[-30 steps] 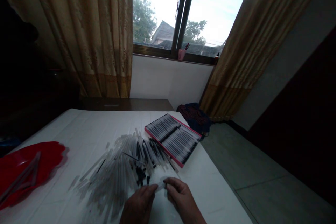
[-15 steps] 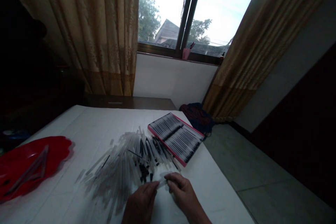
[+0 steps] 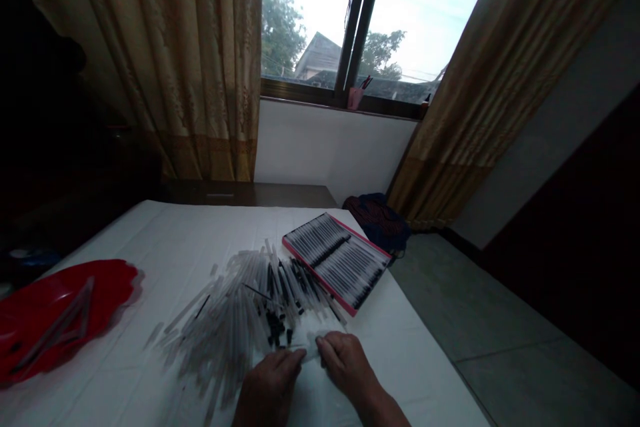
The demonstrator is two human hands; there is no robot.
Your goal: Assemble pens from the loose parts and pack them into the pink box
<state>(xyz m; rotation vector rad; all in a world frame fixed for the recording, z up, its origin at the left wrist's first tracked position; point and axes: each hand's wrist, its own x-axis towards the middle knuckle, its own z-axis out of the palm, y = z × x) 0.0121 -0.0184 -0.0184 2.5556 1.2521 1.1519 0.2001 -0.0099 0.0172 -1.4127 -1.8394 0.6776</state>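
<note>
Here in the head view, the only one to follow, both bare hands are at work low down at the near edge of a broad white-covered table. The left hand is closed, thumb and forefinger pinching one end of a small, pale, translucent piece; the right hand, curled in the same way, grips the other end, so the piece bridges the short gap between the fingertips, just above the tabletop. It's dim and a bit blurred, and I can't tell its exact shape. Right beside the left hand, spreading away from it, lies a big loose pile of slim, translucent plastic tubes, and at its near right side sits a clump of small black plastic caps. Beyond the hands, tilted across the table's right side, there's a shallow rectangular tray with a pink rim, packed with two rows of clear, dark-ended sticks. Over on the far left, well apart from the hands, a shiny red dish with a wavy edge has long clear strips lying in it. Up on the windowsill, a pink cup holds some thin sticks.
</note>
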